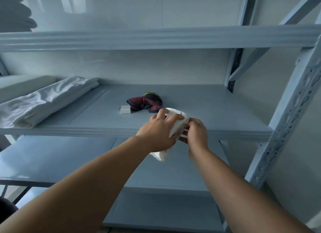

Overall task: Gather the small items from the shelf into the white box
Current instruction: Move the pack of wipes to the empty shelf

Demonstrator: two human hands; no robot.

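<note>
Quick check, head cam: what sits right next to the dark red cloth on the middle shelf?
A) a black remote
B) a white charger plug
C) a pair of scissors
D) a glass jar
B: a small white charger plug lies on the shelf just left of the dark red cloth, while both hands hold a white packet at the shelf's front edge.

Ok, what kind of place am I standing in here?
Probably a storage room or utility closet: a bare metal shelving rack against a plain wall, holding folded white cloth, a charger plug and a dark crumpled fabric item.
</note>
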